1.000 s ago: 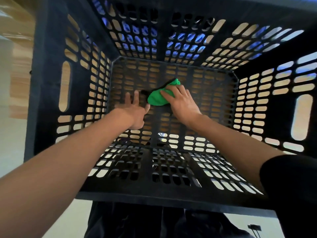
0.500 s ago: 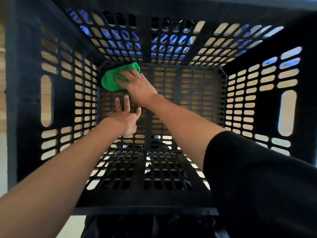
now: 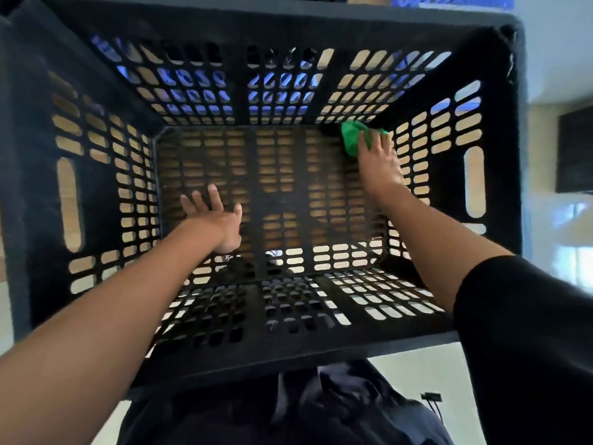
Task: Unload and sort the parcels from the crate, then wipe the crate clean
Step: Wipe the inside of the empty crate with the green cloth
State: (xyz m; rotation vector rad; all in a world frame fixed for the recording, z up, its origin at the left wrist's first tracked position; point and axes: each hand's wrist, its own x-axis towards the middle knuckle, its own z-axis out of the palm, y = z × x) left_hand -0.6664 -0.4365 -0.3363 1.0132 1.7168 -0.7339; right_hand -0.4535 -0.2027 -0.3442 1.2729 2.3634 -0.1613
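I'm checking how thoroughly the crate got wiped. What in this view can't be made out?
- Green cloth: largely under the right hand, so its grip is unclear.
- Crate floor below the left hand: covered.
- Dirt or smears on the plastic: too dark and blurred to judge.
- What lies outside the walls: only slivers through slots.

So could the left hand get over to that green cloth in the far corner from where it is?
Probably yes. The left hand rests open on the crate floor, and the floor between it and the green cloth is bare. Only the right hand, pressing on the cloth, covers part of it.
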